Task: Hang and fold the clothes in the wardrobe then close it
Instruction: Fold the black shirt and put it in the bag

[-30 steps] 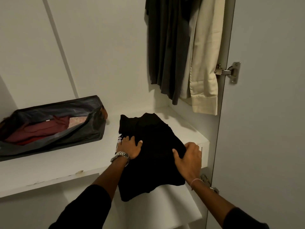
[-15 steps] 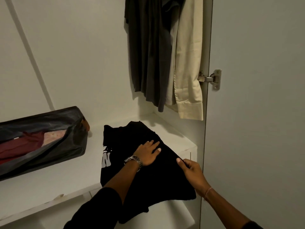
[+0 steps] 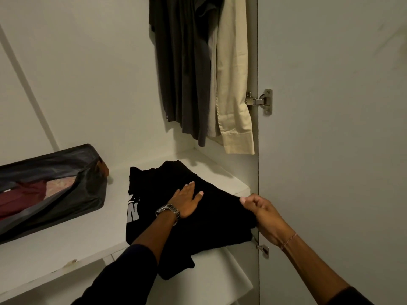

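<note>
On the white shelf (image 3: 55, 245) inside the wardrobe lies a black T-shirt (image 3: 176, 236), its near edge hanging over the shelf's front lip. It seems spread there so the flat board can serve for folding. The left hand (image 3: 187, 201) lies on the middle of the T-shirt, fingers straight and palm down, likely pinning the cloth so it does not slide. The right hand (image 3: 259, 213), at the T-shirt's right edge beside the open door (image 3: 330, 150), has its fingers curled and pinches the fabric, probably to draw that side over. Left of the T-shirt sits an open dark bag (image 3: 66, 190); above it hang dark and cream clothes (image 3: 204, 69).
</note>
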